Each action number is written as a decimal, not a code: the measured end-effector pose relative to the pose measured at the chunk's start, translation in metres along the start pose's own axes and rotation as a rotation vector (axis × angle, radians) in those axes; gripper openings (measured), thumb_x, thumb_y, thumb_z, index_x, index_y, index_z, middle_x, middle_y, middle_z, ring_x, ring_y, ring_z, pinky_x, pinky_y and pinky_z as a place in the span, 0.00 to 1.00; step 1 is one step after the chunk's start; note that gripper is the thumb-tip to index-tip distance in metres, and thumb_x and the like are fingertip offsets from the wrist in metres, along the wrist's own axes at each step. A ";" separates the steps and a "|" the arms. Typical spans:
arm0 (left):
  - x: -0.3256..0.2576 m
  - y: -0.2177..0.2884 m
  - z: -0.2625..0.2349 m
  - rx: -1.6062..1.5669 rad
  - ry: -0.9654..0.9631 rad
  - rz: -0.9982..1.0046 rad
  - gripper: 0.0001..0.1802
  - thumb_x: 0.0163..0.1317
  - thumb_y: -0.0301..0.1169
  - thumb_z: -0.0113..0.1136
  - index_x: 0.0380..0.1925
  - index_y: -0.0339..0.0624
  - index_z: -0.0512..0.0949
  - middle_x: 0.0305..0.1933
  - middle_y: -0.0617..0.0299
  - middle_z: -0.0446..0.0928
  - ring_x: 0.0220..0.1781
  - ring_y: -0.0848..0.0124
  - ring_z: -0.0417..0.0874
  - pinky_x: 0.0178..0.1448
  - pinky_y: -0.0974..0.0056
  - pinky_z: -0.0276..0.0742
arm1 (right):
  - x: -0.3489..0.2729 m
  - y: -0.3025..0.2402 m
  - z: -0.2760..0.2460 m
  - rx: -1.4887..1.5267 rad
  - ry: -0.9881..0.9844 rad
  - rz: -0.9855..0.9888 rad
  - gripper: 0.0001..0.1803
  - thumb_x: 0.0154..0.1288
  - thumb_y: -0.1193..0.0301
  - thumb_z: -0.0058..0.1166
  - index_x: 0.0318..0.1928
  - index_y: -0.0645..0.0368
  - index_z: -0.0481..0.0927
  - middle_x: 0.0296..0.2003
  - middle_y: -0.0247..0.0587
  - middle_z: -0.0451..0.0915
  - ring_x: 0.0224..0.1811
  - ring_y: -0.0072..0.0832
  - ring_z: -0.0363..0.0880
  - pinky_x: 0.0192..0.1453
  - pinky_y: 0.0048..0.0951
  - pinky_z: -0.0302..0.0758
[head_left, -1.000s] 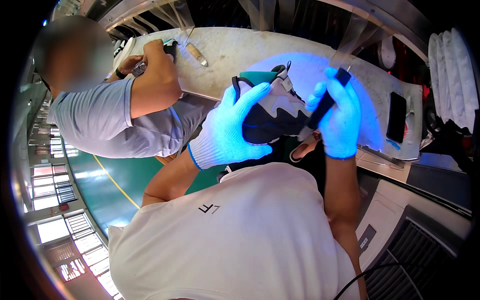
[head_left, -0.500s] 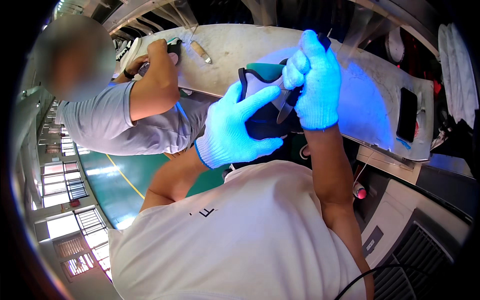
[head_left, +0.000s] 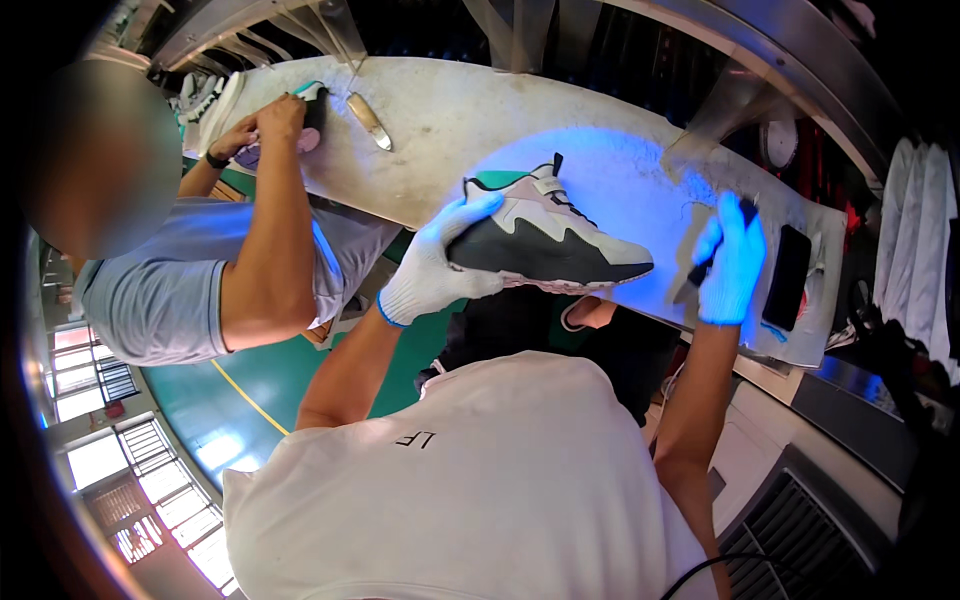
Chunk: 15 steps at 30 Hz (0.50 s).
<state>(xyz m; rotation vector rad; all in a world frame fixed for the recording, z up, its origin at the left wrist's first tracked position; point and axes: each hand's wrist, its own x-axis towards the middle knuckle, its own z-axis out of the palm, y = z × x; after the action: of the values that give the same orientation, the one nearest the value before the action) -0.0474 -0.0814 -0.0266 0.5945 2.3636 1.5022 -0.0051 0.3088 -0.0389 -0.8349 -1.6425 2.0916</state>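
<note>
A grey and white sneaker [head_left: 545,230] with a dark lower side and teal lining is held side-on over the bench's near edge, toe to the right. My left hand [head_left: 437,262], in a white knit glove lit partly blue, is closed round its heel. Off to the right, over the bench and apart from the shoe, my gloved right hand [head_left: 735,255] is wrapped round a black-handled knife [head_left: 700,272]. Its blade is hard to make out from here; most of the handle is covered by the fingers.
A pale worktop [head_left: 440,110] curves across, lit by a blue patch. A black phone [head_left: 788,278] lies at its right end. A wooden-handled blade [head_left: 370,122] lies farther left. At left, a co-worker [head_left: 230,260] handles another shoe. White cloths [head_left: 915,240] hang at right.
The right hand and knife have moved away from the shoe, right and toward me. The sneaker has been turned from its opening facing me to side-on, still in my left hand.
</note>
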 end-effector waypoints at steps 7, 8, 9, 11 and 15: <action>0.045 0.086 0.031 0.615 -0.195 0.364 0.51 0.43 0.40 0.87 0.74 0.52 0.82 0.83 0.37 0.67 0.83 0.38 0.71 0.84 0.40 0.71 | -0.032 0.048 -0.035 -0.100 0.102 -0.016 0.09 0.81 0.66 0.65 0.48 0.59 0.82 0.21 0.34 0.78 0.18 0.23 0.75 0.22 0.27 0.71; 0.054 0.083 0.052 0.693 -0.198 0.462 0.51 0.43 0.42 0.87 0.73 0.49 0.81 0.81 0.37 0.70 0.83 0.38 0.71 0.84 0.40 0.69 | -0.026 0.047 -0.033 -0.142 0.038 0.005 0.07 0.81 0.68 0.65 0.48 0.57 0.82 0.22 0.33 0.78 0.18 0.22 0.75 0.23 0.28 0.71; 0.065 0.077 0.080 0.743 -0.174 0.500 0.50 0.46 0.47 0.87 0.72 0.44 0.80 0.69 0.39 0.80 0.76 0.40 0.78 0.82 0.41 0.70 | -0.024 0.043 -0.025 -0.137 0.042 0.044 0.07 0.81 0.68 0.65 0.48 0.57 0.82 0.23 0.33 0.78 0.19 0.22 0.75 0.23 0.27 0.71; 0.092 0.087 0.107 0.753 -0.560 0.269 0.47 0.48 0.48 0.87 0.69 0.42 0.82 0.56 0.45 0.85 0.63 0.46 0.85 0.72 0.43 0.77 | -0.029 0.029 -0.008 -0.180 0.033 0.091 0.06 0.80 0.69 0.66 0.47 0.56 0.82 0.25 0.32 0.78 0.19 0.21 0.75 0.23 0.27 0.71; 0.095 0.154 0.075 0.270 -0.510 0.354 0.44 0.47 0.40 0.89 0.66 0.42 0.83 0.55 0.48 0.87 0.60 0.48 0.87 0.70 0.46 0.81 | 0.021 0.082 -0.055 -0.128 -0.083 -0.136 0.14 0.79 0.62 0.69 0.55 0.57 0.87 0.36 0.33 0.85 0.29 0.18 0.78 0.30 0.27 0.73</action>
<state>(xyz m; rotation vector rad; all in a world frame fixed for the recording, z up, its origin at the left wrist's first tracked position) -0.0683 0.0819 0.0797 1.3416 2.1305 0.9810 0.0208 0.3409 -0.1308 -0.6626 -1.8385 1.9697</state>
